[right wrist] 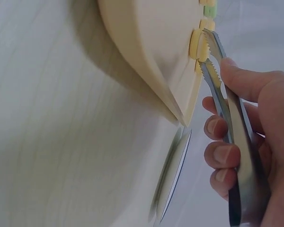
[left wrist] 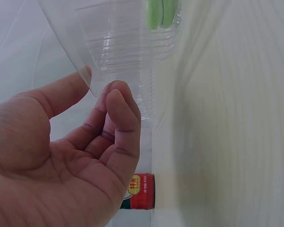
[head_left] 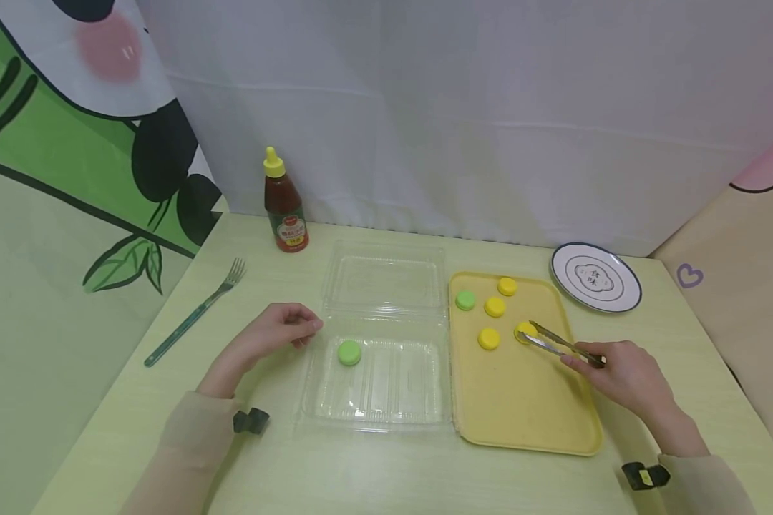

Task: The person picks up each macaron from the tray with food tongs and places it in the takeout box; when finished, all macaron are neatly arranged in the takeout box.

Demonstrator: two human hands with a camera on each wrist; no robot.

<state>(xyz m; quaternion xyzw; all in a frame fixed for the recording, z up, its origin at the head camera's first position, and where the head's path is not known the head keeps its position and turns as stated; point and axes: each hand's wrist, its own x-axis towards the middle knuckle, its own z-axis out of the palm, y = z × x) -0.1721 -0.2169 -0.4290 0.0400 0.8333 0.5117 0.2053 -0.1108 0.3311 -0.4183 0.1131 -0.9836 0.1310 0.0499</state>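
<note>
My right hand (head_left: 628,379) holds metal tongs (right wrist: 239,123), their serrated tips around a yellow macaron (head_left: 525,332) on the yellow tray (head_left: 528,415). More yellow macarons, such as this macaron (head_left: 488,338), and a green macaron (head_left: 465,300) lie towards the tray's far side. To the left is a clear plastic box (head_left: 386,422) with its lid (head_left: 386,275) folded back. One green macaron (head_left: 349,352) sits in the box's left part. My left hand (head_left: 273,332) pinches the box's left edge near the hinge, fingers curled and thumb opposite (left wrist: 66,156).
A sauce bottle (head_left: 286,207) with a yellow cap stands at the back left. A green-handled fork (head_left: 196,315) lies on the left of the table (head_left: 386,472). At the back right, a white plate (head_left: 595,277) with a dark rim sits beside the tray. A white cloth (head_left: 425,121) hangs behind.
</note>
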